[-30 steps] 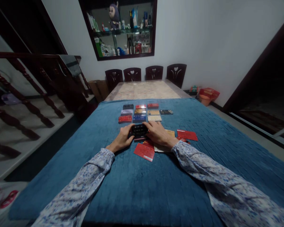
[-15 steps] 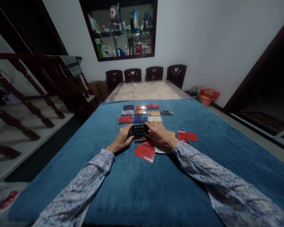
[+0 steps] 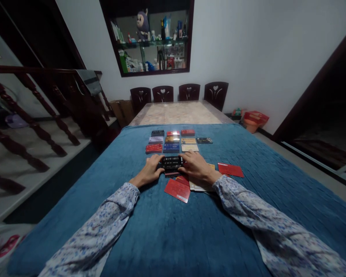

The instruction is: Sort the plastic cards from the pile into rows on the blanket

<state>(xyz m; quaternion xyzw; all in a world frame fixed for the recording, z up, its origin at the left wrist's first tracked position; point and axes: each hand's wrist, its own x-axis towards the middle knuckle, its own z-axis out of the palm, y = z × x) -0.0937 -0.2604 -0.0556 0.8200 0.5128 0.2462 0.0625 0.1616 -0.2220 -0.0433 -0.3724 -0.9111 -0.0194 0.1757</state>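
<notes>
Between my two hands is a stack of black cards [image 3: 172,163] with white print. My left hand [image 3: 150,169] grips its left edge with thumb and fingers. On the right edge, my right hand [image 3: 193,165] has its thumb and fingertips closed. Under and near my right hand lie loose cards: a red card [image 3: 177,190], pale cards [image 3: 198,185] and another red card [image 3: 230,169] further right. Beyond the hands, sorted stacks stand in rows, among them a red stack [image 3: 153,148], a blue stack [image 3: 171,148], a cream stack [image 3: 190,147] and a black card [image 3: 204,141].
A blue cloth [image 3: 150,234] covers the near part of the stone-topped table [image 3: 175,111]. Dark chairs [image 3: 189,92] line its far end. A wooden railing [image 3: 40,127] runs along the left, and an orange bin [image 3: 251,125] stands on the floor at the right.
The view has tilted slightly, so everything sits a little lower. Both hands stay on the black card stack, whose position among the other cards looks nearly the same.
</notes>
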